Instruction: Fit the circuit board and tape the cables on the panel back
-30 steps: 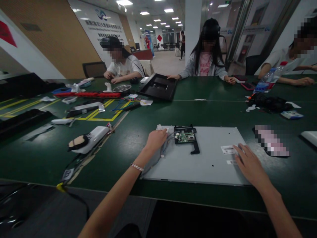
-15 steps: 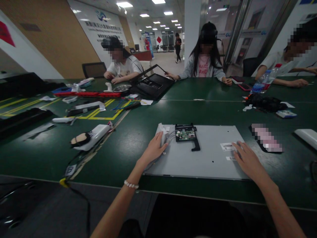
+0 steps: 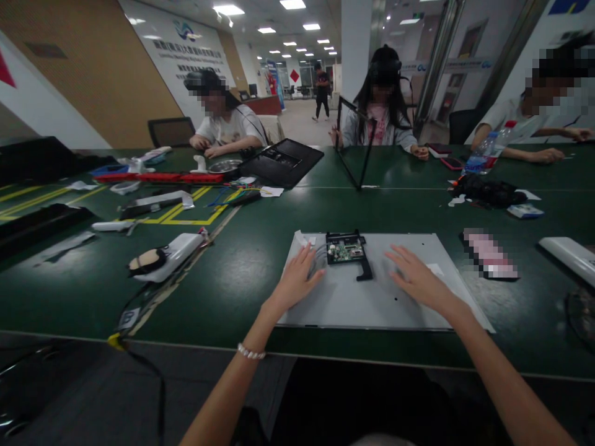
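A flat grey metal panel lies on the green table in front of me. Near its back edge sits a green circuit board in a black bracket, with grey cables on its left. My left hand is over the panel's left part beside the cables, fingers spread, holding nothing. Over the right half, my right hand has its fingers apart and is empty; it partly covers a white label. Whether either hand touches the panel, I cannot tell.
A pixelated pink object lies right of the panel. To the left are a white device and cables. Across the green table, a person holds up a thin black frame near a black panel; two other people sit there.
My right hand has moved left, from the panel's right edge towards the bracket. My left hand's fingers have spread. Across the table, the black frame has been moved right and raised upright.
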`<state>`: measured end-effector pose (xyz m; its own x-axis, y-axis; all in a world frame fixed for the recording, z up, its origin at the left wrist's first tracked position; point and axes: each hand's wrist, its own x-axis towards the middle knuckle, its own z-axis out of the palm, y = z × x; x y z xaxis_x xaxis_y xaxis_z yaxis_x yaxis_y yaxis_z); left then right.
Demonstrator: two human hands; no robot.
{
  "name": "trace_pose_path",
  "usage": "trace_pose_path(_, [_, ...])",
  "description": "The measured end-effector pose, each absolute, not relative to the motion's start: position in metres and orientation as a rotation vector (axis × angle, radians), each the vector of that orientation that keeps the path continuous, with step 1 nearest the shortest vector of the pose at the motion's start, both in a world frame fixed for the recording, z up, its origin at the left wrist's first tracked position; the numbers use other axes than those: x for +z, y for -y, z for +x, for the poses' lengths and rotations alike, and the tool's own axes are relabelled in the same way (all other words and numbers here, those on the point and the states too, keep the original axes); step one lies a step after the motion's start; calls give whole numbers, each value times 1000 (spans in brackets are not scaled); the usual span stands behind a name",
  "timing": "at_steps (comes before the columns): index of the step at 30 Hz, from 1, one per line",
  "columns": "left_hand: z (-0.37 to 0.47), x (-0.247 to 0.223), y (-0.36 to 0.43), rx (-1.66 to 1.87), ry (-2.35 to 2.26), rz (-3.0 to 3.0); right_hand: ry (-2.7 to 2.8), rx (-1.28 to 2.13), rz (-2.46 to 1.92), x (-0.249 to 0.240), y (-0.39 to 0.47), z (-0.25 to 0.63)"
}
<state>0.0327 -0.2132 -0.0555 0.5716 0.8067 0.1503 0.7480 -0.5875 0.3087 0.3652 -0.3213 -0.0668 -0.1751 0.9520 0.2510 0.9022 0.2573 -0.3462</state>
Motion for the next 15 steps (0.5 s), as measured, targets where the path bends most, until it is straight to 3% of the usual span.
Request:
trace_pose_path(7, [63, -52, 217, 349, -1179, 2639, 2170, 331, -1387, -63, 255, 318])
trace_pose_path(15, [73, -50, 229, 332, -1060, 2594, 2120, 347, -1429, -74, 273, 320])
